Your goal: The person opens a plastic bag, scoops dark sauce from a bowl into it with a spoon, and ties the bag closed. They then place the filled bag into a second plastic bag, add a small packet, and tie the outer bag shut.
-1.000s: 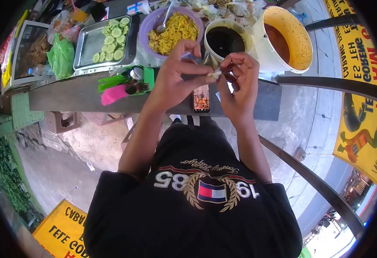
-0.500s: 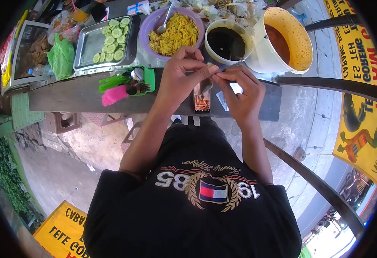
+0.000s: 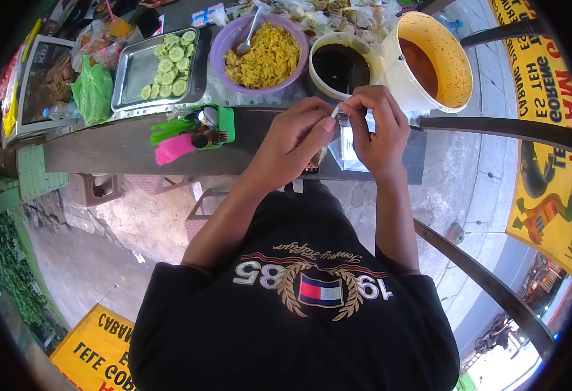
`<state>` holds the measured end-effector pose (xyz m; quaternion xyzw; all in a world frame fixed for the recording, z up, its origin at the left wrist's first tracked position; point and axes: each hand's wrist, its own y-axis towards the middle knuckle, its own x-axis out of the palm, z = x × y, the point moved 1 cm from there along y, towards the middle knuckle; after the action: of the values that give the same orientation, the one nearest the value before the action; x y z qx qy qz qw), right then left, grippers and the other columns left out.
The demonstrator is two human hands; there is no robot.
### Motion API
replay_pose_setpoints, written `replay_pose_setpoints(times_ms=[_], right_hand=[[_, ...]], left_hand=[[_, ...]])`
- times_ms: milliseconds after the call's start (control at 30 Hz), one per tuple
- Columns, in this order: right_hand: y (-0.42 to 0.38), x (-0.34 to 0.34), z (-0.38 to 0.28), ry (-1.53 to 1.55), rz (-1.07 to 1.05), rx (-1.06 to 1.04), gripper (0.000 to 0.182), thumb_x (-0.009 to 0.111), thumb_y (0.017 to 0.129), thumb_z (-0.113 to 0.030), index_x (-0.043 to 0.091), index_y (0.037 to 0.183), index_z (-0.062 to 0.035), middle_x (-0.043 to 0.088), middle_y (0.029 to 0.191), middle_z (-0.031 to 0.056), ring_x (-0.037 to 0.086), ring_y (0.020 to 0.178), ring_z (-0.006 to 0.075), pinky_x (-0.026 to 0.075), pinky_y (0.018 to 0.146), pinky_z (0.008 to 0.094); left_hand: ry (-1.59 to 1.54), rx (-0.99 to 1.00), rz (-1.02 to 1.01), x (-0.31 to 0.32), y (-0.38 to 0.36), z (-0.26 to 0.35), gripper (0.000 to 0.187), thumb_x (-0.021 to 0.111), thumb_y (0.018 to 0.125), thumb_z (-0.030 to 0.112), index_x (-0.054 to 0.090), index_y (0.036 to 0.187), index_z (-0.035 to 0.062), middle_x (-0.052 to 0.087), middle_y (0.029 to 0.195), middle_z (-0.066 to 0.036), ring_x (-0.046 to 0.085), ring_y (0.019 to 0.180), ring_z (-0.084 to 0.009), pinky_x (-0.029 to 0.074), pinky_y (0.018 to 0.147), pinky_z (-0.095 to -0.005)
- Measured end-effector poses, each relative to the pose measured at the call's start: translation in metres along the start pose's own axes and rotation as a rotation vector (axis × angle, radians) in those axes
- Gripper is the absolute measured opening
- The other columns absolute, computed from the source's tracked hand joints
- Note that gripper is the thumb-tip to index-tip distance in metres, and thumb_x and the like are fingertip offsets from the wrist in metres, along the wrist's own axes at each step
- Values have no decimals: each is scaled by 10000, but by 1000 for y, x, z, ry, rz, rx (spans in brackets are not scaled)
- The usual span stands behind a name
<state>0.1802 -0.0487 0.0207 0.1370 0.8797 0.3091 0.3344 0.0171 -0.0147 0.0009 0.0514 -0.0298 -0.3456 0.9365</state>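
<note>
A small clear plastic bag [image 3: 319, 156] with something brownish inside hangs below my left hand [image 3: 299, 138]. Thumb and fingers of that hand are closed on the bag's pale twisted neck [image 3: 335, 112]. My right hand [image 3: 382, 130] pinches the upper end of the same neck, its other fingers curled. Just beyond both hands stands a white tub [image 3: 373, 60] of dark liquid [image 3: 339, 65]. Clear plastic sheets or bags [image 3: 351, 156] lie on the table beneath my right hand. A phone [image 3: 310, 169] is mostly hidden behind the bag and my left hand.
A purple bowl [image 3: 217, 60] holds yellow rice and a spoon. Left of it is a metal tray [image 3: 125, 75] with sliced cucumber. A green cutlery holder [image 3: 226, 125] stands nearer. At right, a white bucket [image 3: 400, 75] contains reddish sauce. Filled plastic packets [image 3: 325, 16] lie behind.
Both hands have come closer to my body, and my right hand has turned more upright. The bag now covers most of the phone, and its pale twisted neck shows between my fingers.
</note>
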Motion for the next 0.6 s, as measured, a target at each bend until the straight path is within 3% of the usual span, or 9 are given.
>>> replay_pose_setpoints(times_ms=[167,267,367,467,500,600], right_hand=[[0,1,2,-11,24,-11,168,719,787,48,585,877,1,620,826,99,601,676,200,485,605,275],[-7,4,5,14,12,78,177,726,781,32,600,895,-18,618,848,98,609,683,222,493,578,293],[-12,7,10,76,-19,212,262,747,769,4,618,995,-25,626,904,99,620,739,229,507,618,298],[-15,19,-2,183,-61,278,400,757,762,-20,609,1134,-38,632,992,113,640,844,268,520,690,317],[-18,25,-9,188,-107,249,444,748,766,-16,598,1183,-43,631,1027,123,645,892,293,523,722,331],[-37,42,-7,162,-156,297,415,707,778,5,612,1177,-60,636,1034,143,643,941,336,524,766,357]], left_hand=[[91,51,-93,-3,-1,-1,285,468,1015,185,628,963,-45,556,830,-27,484,650,-71,398,551,-235],[89,-174,-116,-7,-1,2,284,477,1017,197,635,946,-27,598,791,-23,520,662,-85,425,586,-246],[110,-190,35,-16,3,-14,303,492,1016,217,644,937,-33,645,783,-38,580,714,-84,461,618,-230],[-185,-312,377,-12,9,-22,335,506,1015,241,651,919,-46,666,781,-62,620,743,-93,504,647,-246],[-43,-314,351,-13,8,-28,327,503,1015,255,650,970,-34,679,848,-94,655,800,-123,540,668,-279],[-594,-509,280,-12,-7,-58,316,495,1015,277,639,1047,-2,682,931,-112,669,865,-149,549,697,-309]])
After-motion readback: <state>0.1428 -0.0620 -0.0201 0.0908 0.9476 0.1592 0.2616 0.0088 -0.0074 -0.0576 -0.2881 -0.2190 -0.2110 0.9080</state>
